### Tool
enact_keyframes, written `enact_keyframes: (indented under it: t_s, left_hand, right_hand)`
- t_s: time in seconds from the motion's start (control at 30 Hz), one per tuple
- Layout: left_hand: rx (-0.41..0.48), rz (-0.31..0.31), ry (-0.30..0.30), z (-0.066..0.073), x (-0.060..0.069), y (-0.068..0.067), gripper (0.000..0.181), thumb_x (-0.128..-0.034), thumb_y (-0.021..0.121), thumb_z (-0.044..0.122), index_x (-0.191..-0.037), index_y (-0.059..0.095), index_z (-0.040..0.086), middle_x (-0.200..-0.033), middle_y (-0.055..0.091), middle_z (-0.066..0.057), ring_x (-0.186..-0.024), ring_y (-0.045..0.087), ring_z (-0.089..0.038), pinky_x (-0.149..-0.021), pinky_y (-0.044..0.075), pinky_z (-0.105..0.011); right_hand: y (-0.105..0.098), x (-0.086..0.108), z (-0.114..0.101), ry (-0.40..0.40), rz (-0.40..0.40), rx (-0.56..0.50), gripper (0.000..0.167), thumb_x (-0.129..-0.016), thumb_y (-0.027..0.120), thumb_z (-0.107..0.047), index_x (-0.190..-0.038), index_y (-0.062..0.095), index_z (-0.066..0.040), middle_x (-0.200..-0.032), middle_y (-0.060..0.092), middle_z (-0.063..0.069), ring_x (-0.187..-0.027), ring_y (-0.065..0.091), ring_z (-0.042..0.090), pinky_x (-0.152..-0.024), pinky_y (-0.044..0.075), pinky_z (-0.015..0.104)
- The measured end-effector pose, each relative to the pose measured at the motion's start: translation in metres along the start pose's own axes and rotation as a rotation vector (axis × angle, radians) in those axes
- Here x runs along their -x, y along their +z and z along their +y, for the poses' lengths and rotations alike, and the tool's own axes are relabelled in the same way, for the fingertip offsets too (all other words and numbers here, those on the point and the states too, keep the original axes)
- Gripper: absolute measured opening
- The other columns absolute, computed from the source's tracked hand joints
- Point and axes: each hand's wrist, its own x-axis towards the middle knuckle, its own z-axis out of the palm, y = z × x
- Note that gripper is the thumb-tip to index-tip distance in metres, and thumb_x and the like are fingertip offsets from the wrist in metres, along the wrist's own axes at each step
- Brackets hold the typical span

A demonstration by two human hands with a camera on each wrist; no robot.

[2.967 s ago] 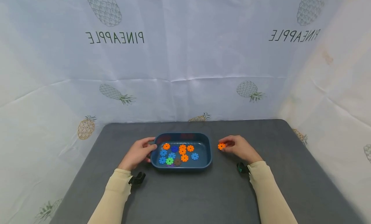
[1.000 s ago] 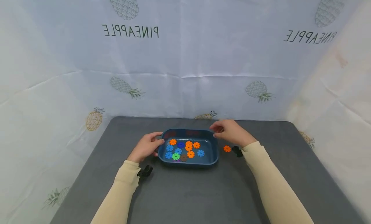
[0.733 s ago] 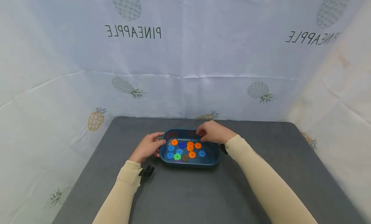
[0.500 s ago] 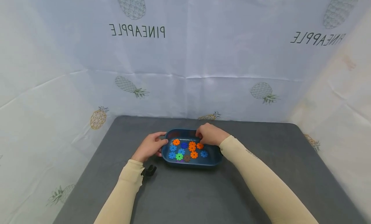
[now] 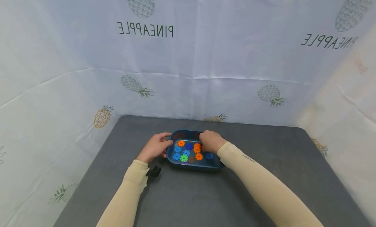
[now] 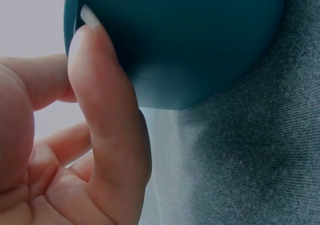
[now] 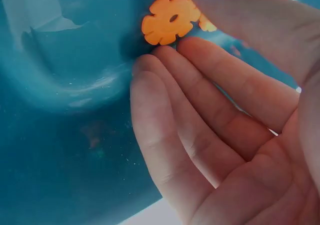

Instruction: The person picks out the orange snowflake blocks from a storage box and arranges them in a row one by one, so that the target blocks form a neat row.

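Note:
A dark blue tray [image 5: 192,167] holds several notched plastic snowflake discs, among them a green disc [image 5: 183,158], a brown disc [image 5: 191,160] and a dark blue disc [image 5: 189,146]. My left hand [image 5: 155,146] grips the tray's left end, with its wall [image 6: 195,40] between thumb and fingers in the left wrist view. Inside the tray's right half, my right hand [image 5: 212,141] pinches an orange snowflake disc [image 7: 169,21] between thumb and index finger. The other fingers lie curled together by the tray floor. From the head, that disc is mostly hidden behind the hand.
The tray stands on a grey table [image 5: 182,194]. Behind it hangs a white pineapple-print cloth [image 5: 229,57], which also covers both sides. Black wrist straps show, such as the left one [image 5: 153,171]. The right forearm [image 5: 249,171] crosses over the table right of the tray.
My right hand let go of an orange disc on the table right of the tray, moved left into the tray and took hold of another. The forearm now hides the laid-down disc.

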Motion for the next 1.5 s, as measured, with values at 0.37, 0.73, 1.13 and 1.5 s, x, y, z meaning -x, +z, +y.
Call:
enact_keyframes:
  t_s: [0.37,0.73,1.13,1.5]
  left_hand:
    - [-0.006,-0.002,0.0,0.002,-0.003,0.004,0.051,-0.1063,0.069,0.024,-0.155,0.058,0.013,-0.088,0.065,-0.01,-0.064,0.061,-0.018,-0.062,0.064,-0.034]
    - [-0.013,0.003,0.011,0.005,-0.005,0.008,0.052,-0.1062,0.069,0.024,-0.156,0.058,0.014,-0.086,0.064,-0.01,-0.062,0.061,-0.018,-0.063,0.064,-0.036]
    - [0.009,0.002,0.008,0.002,-0.005,0.007,0.054,-0.1067,0.068,0.024,-0.158,0.056,0.013,-0.089,0.064,-0.012,-0.065,0.06,-0.018,-0.064,0.065,-0.036]
    - [0.008,0.012,0.006,-0.004,-0.001,0.003,0.053,-0.1075,0.067,0.025,-0.158,0.055,0.013,-0.082,0.059,-0.008,-0.064,0.057,-0.018,-0.063,0.064,-0.036]
  right_hand:
    - [0.001,0.005,-0.004,0.01,0.046,0.043,0.005,-0.095,0.078,0.001,-0.094,0.078,-0.004,-0.083,0.072,0.012,-0.068,0.064,0.025,-0.075,0.066,0.043]
    - [-0.003,0.011,-0.003,0.004,0.038,0.068,0.009,-0.101,0.071,0.0,-0.095,0.077,-0.004,-0.084,0.072,0.012,-0.07,0.065,0.025,-0.079,0.066,0.044]
    - [-0.034,0.019,0.007,0.011,-0.037,-0.129,0.009,-0.092,0.083,-0.008,-0.1,0.082,-0.01,-0.093,0.076,0.002,-0.078,0.067,0.016,-0.08,0.064,0.039]
    - [-0.037,0.018,0.008,-0.005,-0.036,-0.187,0.029,-0.097,0.076,-0.004,-0.126,0.078,-0.004,-0.119,0.077,0.01,-0.104,0.071,0.024,-0.096,0.063,0.042]
